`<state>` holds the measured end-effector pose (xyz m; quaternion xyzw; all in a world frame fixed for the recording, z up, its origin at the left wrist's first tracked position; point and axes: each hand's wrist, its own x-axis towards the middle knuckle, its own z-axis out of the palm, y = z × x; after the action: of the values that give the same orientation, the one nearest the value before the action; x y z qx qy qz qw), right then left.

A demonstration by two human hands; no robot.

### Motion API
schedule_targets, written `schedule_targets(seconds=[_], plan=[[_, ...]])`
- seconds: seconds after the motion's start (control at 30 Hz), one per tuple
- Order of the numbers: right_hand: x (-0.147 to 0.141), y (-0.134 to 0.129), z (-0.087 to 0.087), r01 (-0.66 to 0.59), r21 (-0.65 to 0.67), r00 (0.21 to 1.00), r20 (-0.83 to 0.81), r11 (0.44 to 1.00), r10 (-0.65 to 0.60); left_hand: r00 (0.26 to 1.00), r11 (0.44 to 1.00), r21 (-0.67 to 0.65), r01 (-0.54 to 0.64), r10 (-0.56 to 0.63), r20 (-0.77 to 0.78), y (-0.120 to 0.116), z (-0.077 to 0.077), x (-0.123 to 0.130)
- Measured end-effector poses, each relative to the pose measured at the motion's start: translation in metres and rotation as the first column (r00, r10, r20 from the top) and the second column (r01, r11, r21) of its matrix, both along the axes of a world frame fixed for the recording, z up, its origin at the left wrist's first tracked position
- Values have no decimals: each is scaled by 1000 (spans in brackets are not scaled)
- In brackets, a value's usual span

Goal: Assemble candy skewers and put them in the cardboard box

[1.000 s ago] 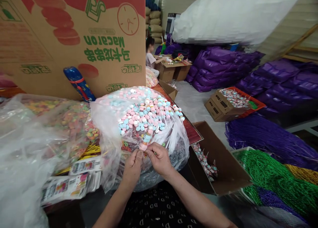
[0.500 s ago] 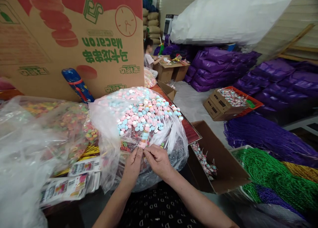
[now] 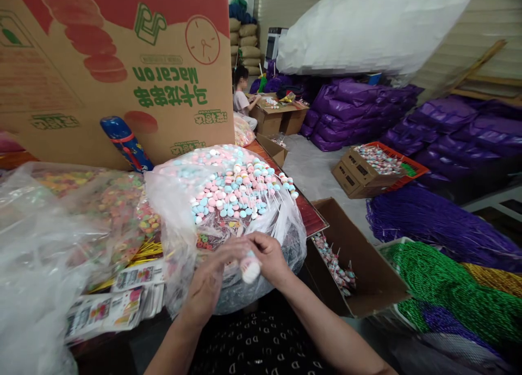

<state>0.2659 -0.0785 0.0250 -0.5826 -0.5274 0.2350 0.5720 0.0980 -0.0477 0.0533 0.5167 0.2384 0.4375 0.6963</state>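
Two digits of the right hand (image 3: 271,258) – thumb and forefinger – were bent in close together and seemed to have hold of a candy stick (image 3: 249,270), its white end tilted down toward the wearer. The left hand (image 3: 206,274) lay alongside, fingers nearly straight and spread only a little; blur hid whether they touched the candy, and whether it was wrapped. The step looked like turning one candy stick over between the hands. Judging by that, the next move called for a firm pinch on one end while the freer fingers closed on the other – without squashing the candy.

Just beyond the fingers, a clear plastic bag (image 3: 173,217) bulged near the tabletop's near right corner (image 3: 320,223), with loose pink, blue and white candies (image 3: 210,198) and candies on sticks (image 3: 265,179) on top. Toward the tabletop's near left edge lay printed packets (image 3: 98,312), with yellow ties (image 3: 149,251) just beyond them. A blue bottle (image 3: 125,142) leaned by a large carton (image 3: 171,119). Past the tabletop's right edge stood an open box (image 3: 369,271) holding more candy sticks (image 3: 332,263).
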Motion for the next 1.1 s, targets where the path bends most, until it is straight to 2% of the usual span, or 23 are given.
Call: schedule_targets(seconds=[0.1, 0.17, 0.27, 0.37, 0.47, 0.57, 0.7, 0.8, 0.9, 1.0, 1.1], plan=[[11, 6, 13, 67, 46, 997, 25, 997, -68, 996, 987, 152, 48, -35, -88, -5, 0, -8], [15, 8, 24, 95, 129, 987, 117, 987, -111, 986, 983, 173, 62, -33, -166, -5, -2, -7], [13, 8, 35, 70, 271, 947, 284, 960, -149, 965, 991, 17, 130, -123, -233, -4, -11, 0], [5, 8, 35, -24, 349, 902, 411, 937, -130, 952, 972, -155, 177, -209, -225, -2, -22, 10], [-1, 7, 29, -93, 337, 884, 460, 937, -78, 963, 970, -215, 113, -160, -219, -2, -29, 18], [-6, 3, 25, -109, 323, 894, 446, 940, -50, 984, 955, -294, 38, -88, -156, 0, -31, 22], [-12, -8, 22, -103, 289, 918, 396, 952, -21, 999, 912, -411, -14, 26, 23, 11, -18, 22], [-15, -15, 14, -87, 262, 916, 401, 961, -26, 986, 921, -386, -48, 105, 127, 21, -1, 18], [-12, -14, 4, -22, 247, 922, 379, 969, -76, 970, 934, -335, -125, 185, 155, 19, 10, 13], [-4, -6, -1, 73, 240, 920, 358, 968, -158, 979, 948, -283, -145, 179, 97, 2, 7, 11], [4, 4, 3, 139, 273, 899, 369, 952, -237, 979, 966, -159, -202, 201, -20, -15, -6, 14]])
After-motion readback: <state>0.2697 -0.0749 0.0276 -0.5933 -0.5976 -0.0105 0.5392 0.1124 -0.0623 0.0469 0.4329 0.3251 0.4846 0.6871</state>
